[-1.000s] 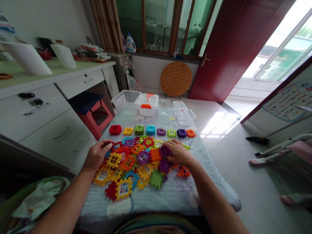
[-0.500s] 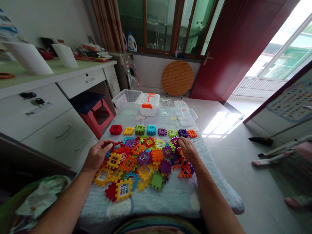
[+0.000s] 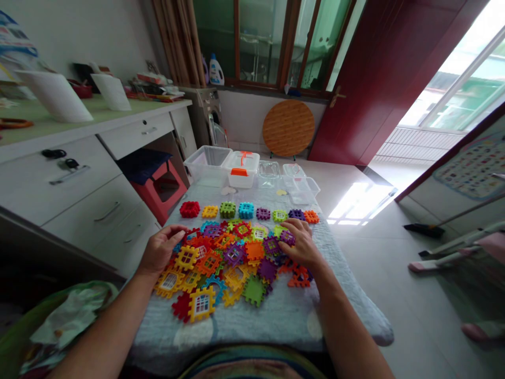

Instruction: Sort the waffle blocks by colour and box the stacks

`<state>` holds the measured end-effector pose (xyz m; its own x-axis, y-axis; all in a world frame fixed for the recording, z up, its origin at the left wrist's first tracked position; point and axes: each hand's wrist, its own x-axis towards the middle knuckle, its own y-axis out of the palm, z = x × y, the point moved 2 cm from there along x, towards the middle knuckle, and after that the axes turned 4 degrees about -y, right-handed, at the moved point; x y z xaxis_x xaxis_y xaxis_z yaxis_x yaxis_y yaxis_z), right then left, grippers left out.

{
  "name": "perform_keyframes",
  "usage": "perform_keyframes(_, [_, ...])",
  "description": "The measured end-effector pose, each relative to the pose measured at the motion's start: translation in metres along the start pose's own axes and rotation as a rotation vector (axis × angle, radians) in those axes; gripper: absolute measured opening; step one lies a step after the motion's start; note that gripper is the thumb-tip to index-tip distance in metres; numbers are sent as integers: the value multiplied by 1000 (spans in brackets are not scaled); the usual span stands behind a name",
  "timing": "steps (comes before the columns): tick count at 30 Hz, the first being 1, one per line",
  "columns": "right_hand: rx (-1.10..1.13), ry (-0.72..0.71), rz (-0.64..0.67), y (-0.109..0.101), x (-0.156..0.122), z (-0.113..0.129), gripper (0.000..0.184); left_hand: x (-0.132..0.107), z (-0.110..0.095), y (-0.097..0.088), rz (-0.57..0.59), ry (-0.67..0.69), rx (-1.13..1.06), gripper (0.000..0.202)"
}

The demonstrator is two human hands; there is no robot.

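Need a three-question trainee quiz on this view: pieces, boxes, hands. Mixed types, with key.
1. True or false: the red stack sits at the left end of the row of stacks beyond the loose pile.

2. Pick one: what colour is the front clip on the lidded box?
A) blue
B) orange
C) green

3. Fill in the blank: the hand nearer the orange stack is the person's ____ hand.

Key:
1. True.
2. B, orange.
3. Right; the right hand is over the far right part of the pile, its fingers just short of the row.
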<state>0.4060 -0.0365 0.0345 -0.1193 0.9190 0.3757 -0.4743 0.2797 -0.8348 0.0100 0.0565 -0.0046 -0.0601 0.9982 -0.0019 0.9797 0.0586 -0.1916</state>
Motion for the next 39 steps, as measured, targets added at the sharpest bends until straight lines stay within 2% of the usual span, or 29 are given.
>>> perform_keyframes(4, [42,-130,205,3,0,22,60,-1,-3,0,-12,24,33,35])
perform_keyframes(8, [87,-156,243,8,2,32,50,-1,-6,0,-19,32,60,36])
perform_keyframes(11, [147,-119,162,8,3,31,36,-2,-8,1,-28,41,70,35])
perform_keyframes(14, [270,-25,33,7,4,22,23,-3,-10,1,-36,37,66,35])
perform_keyframes(21, [489,337,-304,3,2,-20,37,-3,-11,1,-31,43,61,34])
perform_keyframes(24, [539,398,-338,4,2,-35,40,-2,-8,1,-20,46,61,34])
perform_keyframes(27, [559,418,-304,7,2,-41,38,-1,-5,0,-10,37,53,35])
perform_keyframes(30, [496,390,-227,11,3,-37,33,-1,-5,0,-10,30,58,35])
perform_keyframes(33, [329,316,-153,12,4,-30,27,-1,-5,0,-6,36,69,35])
perform_keyframes(39, [87,184,-114,15,5,-31,29,-1,-5,0,-14,33,74,36])
